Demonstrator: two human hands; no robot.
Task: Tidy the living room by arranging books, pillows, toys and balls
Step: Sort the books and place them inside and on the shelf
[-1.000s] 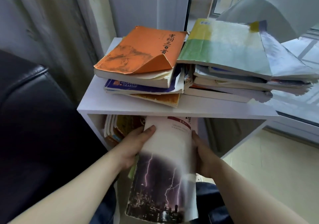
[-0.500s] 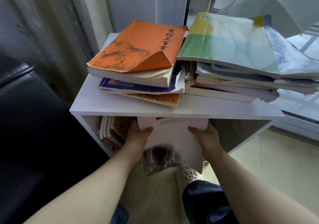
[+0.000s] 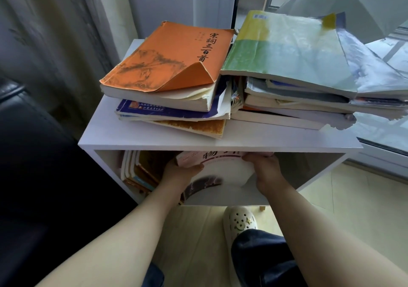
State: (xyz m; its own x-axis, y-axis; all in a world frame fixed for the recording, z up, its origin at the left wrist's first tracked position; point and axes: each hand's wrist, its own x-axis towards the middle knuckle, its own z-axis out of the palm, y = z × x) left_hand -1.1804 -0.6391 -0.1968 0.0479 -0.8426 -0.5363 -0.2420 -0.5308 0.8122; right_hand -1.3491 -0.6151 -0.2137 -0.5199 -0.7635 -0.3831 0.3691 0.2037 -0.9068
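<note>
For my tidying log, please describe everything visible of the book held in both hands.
The held book is a soft paperback: a white cover with large dark characters on top and a dark stormy picture below. It bends in a curve, partly inside the open compartment of the white shelf, under its top board. The left hand grips its left edge, the right hand its right edge.

We hold a bent white paperback with a lightning picture (image 3: 220, 173) inside the white wooden shelf (image 3: 220, 142), our left hand (image 3: 183, 173) gripping its left edge and our right hand (image 3: 267, 173) its right. On the shelf's top an orange paperback (image 3: 172, 59) and a green-and-yellow book (image 3: 287, 48) crown two piles. Thin books (image 3: 134, 171) lean at the left inside the shelf.
</note>
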